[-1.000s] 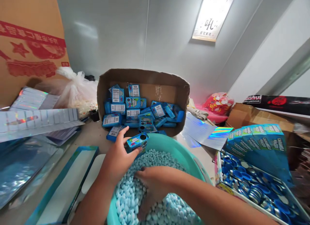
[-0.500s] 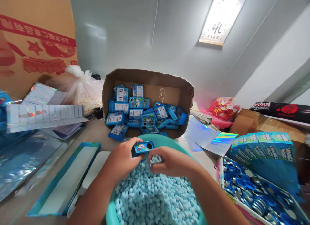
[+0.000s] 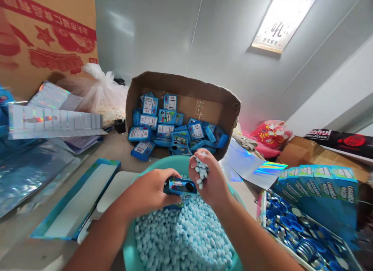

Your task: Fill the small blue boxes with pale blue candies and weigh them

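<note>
beige worktop (image 3: pixel 119 147) under grey panelling; above the round turquoise tub (image 3: pixel 163 162) of pale-blue candies, the person's left hand (image 3: pixel 154 187) grips a small blue printed box (image 3: pixel 180 186). the right hand (image 3: pixel 208 177) cups candies in curled fingers; loosely held at the edge, some could spill outside the box.

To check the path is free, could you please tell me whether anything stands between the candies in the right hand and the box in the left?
Nothing visible does: the right hand, cupping pale blue candies, is close beside the small blue box in the left hand, and the teal tub lies below both.
</note>
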`<state>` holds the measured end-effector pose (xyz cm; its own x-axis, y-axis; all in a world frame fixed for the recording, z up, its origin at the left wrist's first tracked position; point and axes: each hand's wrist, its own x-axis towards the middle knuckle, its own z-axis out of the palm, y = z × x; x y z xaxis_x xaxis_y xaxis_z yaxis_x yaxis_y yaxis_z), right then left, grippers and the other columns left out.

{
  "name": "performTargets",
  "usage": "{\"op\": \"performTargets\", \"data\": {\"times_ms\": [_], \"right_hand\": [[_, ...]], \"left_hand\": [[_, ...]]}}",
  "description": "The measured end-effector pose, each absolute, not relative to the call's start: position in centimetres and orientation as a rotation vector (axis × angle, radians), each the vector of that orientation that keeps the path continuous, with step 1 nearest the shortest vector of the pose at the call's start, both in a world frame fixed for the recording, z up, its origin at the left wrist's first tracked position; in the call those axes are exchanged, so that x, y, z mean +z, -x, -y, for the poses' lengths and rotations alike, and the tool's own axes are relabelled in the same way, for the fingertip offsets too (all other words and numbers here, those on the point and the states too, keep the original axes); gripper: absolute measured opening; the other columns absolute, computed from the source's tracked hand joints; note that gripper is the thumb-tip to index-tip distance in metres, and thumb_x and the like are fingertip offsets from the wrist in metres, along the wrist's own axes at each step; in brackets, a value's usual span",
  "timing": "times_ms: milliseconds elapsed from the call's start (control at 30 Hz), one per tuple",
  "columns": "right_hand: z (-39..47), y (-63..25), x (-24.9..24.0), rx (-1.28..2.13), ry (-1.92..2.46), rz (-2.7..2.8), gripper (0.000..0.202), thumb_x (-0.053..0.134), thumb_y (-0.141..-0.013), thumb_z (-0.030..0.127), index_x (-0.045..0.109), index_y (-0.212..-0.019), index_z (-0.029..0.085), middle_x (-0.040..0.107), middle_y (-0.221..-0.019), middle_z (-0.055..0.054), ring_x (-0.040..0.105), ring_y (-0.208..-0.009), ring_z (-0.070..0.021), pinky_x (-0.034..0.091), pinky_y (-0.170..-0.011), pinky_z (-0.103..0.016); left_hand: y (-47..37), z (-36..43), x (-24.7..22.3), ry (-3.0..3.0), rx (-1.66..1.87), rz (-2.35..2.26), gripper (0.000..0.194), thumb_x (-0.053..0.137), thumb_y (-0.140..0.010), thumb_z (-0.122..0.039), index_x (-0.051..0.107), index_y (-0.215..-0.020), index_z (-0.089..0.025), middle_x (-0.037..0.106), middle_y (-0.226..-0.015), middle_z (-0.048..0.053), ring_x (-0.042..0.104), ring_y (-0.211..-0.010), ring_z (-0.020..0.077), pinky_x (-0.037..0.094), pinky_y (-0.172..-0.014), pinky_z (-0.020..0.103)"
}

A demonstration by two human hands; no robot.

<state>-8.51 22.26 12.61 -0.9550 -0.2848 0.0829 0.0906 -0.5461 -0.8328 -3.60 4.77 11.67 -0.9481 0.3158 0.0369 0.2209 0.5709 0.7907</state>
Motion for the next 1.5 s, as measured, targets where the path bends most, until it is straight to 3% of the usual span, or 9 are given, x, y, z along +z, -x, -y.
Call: {"op": "performTargets", "data": {"times_ms": [333, 467, 700, 867, 1033, 1200, 1267, 1400, 1500], "right_hand": [[-21.8, 9.0, 12.1, -2.629, -0.192, -1.238, 0.02, 0.07, -0.066, 0.026, 0.052, -0.073, 0.021, 0.057, -0.065, 0.004, 0.05, -0.052, -0.0106, 0.042, -0.047, -0.021], [-21.6, 8.8, 12.1, -2.638, -0.172, -1.336, 0.017, 0.068, -0.068, 0.028, 0.053, -0.072, 0.022, 0.058, -0.064, 0.004, 0.051, -0.052, -0.0114, 0.043, -0.049, -0.022], [-21.7, 8.7, 12.3, -2.645, -0.29, -1.392, 0.013, 0.063, -0.073, 0.03, 0.055, -0.068, 0.021, 0.062, -0.062, 0.002, 0.057, -0.053, -0.0147, 0.049, -0.054, -0.027], [-21.5, 8.7, 12.1, -2.594, -0.325, -1.383, 0.023, 0.059, -0.079, 0.035, 0.052, -0.061, 0.022, 0.057, -0.056, 0.002, 0.059, -0.056, -0.0159, 0.048, -0.055, -0.027], [-21.2, 8.5, 11.6, -2.573, -0.166, -1.484, 0.021, 0.063, -0.077, 0.036, 0.055, -0.065, 0.022, 0.06, -0.063, 0.003, 0.059, -0.059, -0.0156, 0.046, -0.056, -0.027], [-21.1, 8.5, 11.4, -2.576, -0.13, -1.559, 0.017, 0.063, -0.075, 0.035, 0.059, -0.066, 0.02, 0.064, -0.068, 0.002, 0.058, -0.057, -0.0145, 0.043, -0.056, -0.026], [-21.0, 8.5, 11.4, -2.581, -0.142, -1.564, 0.018, 0.062, -0.077, 0.033, 0.059, -0.065, 0.02, 0.064, -0.066, 0.001, 0.058, -0.058, -0.0147, 0.044, -0.057, -0.026], [-20.9, 8.5, 11.7, -2.558, -0.221, -1.494, 0.026, 0.055, -0.085, 0.034, 0.057, -0.063, 0.02, 0.061, -0.062, 0.001, 0.058, -0.058, -0.0155, 0.044, -0.057, -0.026], [-21.0, 8.6, 11.9, -2.555, -0.271, -1.399, 0.031, 0.052, -0.089, 0.037, 0.056, -0.063, 0.021, 0.06, -0.06, 0.001, 0.058, -0.056, -0.0158, 0.046, -0.057, -0.027]], "left_hand": [[4.0, -4.7, 10.6, -0.373, 1.273, -2.749, 0.047, 0.081, -0.071, -0.04, 0.07, -0.117, -0.034, 0.074, -0.108, -0.003, 0.068, -0.097, 0.024, 0.049, -0.084, 0.029], [3.9, -4.6, 10.7, -0.407, 1.283, -2.712, 0.044, 0.078, -0.075, -0.039, 0.068, -0.116, -0.033, 0.074, -0.108, -0.003, 0.067, -0.097, 0.0243, 0.048, -0.078, 0.029], [4.1, -4.6, 10.5, -0.453, 1.175, -2.773, 0.045, 0.074, -0.08, -0.037, 0.057, -0.122, -0.034, 0.07, -0.114, -0.005, 0.064, -0.1, 0.0229, 0.044, -0.081, 0.031], [4.1, -4.6, 10.6, -0.505, 1.161, -2.749, 0.024, 0.071, -0.083, -0.034, 0.065, -0.107, -0.035, 0.071, -0.107, -0.01, 0.065, -0.097, 0.02, 0.041, -0.073, 0.028], [4.0, -4.6, 10.6, -0.533, 1.178, -2.76, 0.027, 0.071, -0.084, -0.033, 0.066, -0.11, -0.035, 0.071, -0.109, -0.008, 0.064, -0.1, 0.0207, 0.043, -0.081, 0.029], [4.0, -4.6, 10.4, -0.45, 1.119, -2.808, 0.027, 0.071, -0.084, -0.037, 0.062, -0.108, -0.034, 0.07, -0.104, -0.007, 0.064, -0.092, 0.0216, 0.044, -0.075, 0.031], [4.1, -4.5, 10.2, -0.528, 1.175, -2.798, 0.022, 0.072, -0.083, -0.032, 0.064, -0.104, -0.033, 0.07, -0.107, -0.006, 0.064, -0.099, 0.0213, 0.045, -0.081, 0.03], [4.3, -4.6, 9.9, -0.617, 1.311, -2.798, 0.017, 0.072, -0.081, -0.025, 0.069, -0.097, -0.031, 0.058, -0.137, -0.004, 0.056, -0.125, 0.0227, 0.042, -0.103, 0.032], [4.2, -4.7, 10.0, -0.61, 1.328, -2.794, 0.017, 0.071, -0.083, -0.025, 0.068, -0.098, -0.031, 0.061, -0.13, -0.003, 0.059, -0.12, 0.0217, 0.045, -0.1, 0.032]]}}
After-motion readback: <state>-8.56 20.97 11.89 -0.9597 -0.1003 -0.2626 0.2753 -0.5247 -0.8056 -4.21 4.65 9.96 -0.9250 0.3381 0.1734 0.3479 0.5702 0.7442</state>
